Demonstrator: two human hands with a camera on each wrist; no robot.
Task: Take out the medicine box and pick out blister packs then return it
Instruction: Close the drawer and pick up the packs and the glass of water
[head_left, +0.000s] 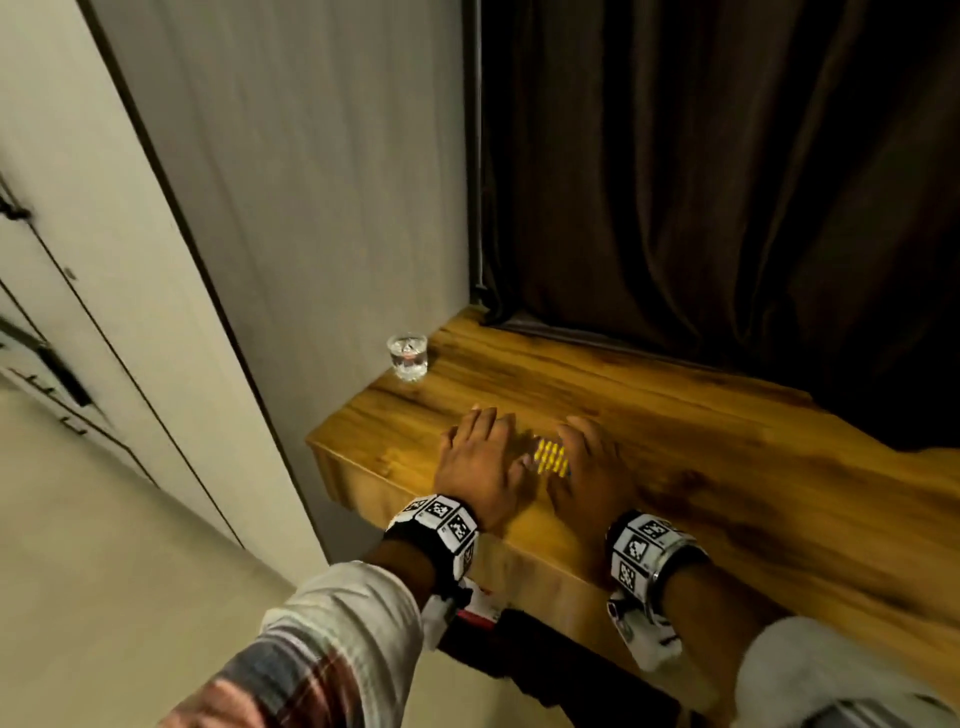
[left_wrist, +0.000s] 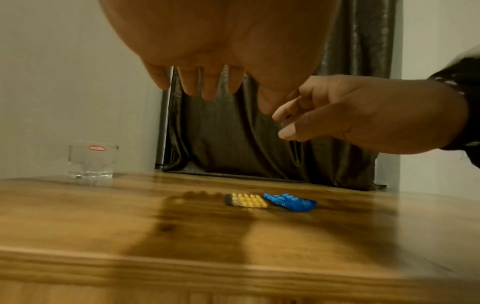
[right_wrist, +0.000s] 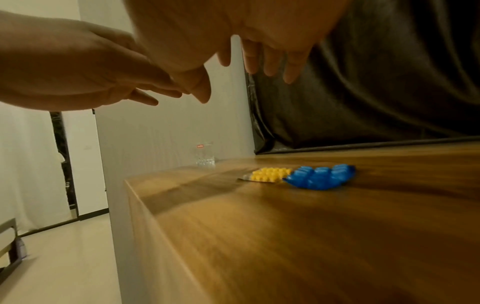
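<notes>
A yellow blister pack (head_left: 551, 457) (left_wrist: 248, 200) (right_wrist: 270, 174) lies flat on the wooden table (head_left: 675, 447), and a blue blister pack (left_wrist: 291, 201) (right_wrist: 320, 177) lies touching its right side. In the head view the right hand hides the blue pack. My left hand (head_left: 480, 457) (left_wrist: 207, 61) hovers above the table just left of the packs, fingers straight and spread, holding nothing. My right hand (head_left: 589, 462) (right_wrist: 259, 41) hovers over the packs' right side, fingers relaxed and empty. No medicine box is in view.
A clear glass (head_left: 408, 357) (left_wrist: 91, 159) (right_wrist: 205, 155) with a little water stands at the table's far left corner by the wall. A dark curtain (head_left: 727, 182) hangs behind the table. The table's left edge (head_left: 322, 452) drops to a pale floor.
</notes>
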